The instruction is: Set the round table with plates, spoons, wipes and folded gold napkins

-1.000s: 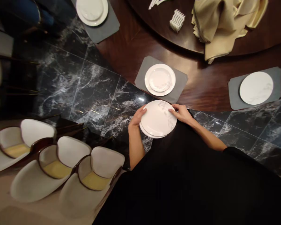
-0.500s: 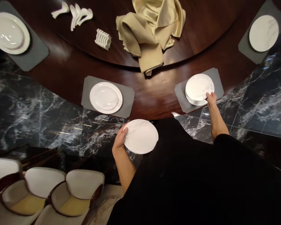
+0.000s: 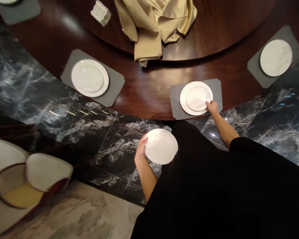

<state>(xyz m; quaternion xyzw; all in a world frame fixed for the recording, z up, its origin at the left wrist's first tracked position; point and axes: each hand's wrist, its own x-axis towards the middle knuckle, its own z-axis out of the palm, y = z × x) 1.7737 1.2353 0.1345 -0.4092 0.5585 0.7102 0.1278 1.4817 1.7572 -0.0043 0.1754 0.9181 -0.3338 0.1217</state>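
My left hand (image 3: 141, 149) grips the left rim of a white plate (image 3: 161, 146), held level in front of my body over the dark marble floor. My right hand (image 3: 211, 106) reaches out to the table edge and its fingers touch the near rim of a small white plate (image 3: 197, 97). That small plate lies on a larger white plate (image 3: 185, 103), which rests on a grey placemat (image 3: 176, 99) on the dark wooden table (image 3: 149, 89).
Another grey placemat with stacked plates (image 3: 90, 77) lies to the left. A single plate on a mat (image 3: 275, 57) is at the right. Gold cloth (image 3: 151, 23) and a white ridged holder (image 3: 100, 12) sit on the round centre board. Cream chairs (image 3: 27, 179) stand at lower left.
My right hand took the top plate off the stack and brought it down onto the larger plate on the right-hand mat. My left hand keeps the remaining plate; the view shifted right.
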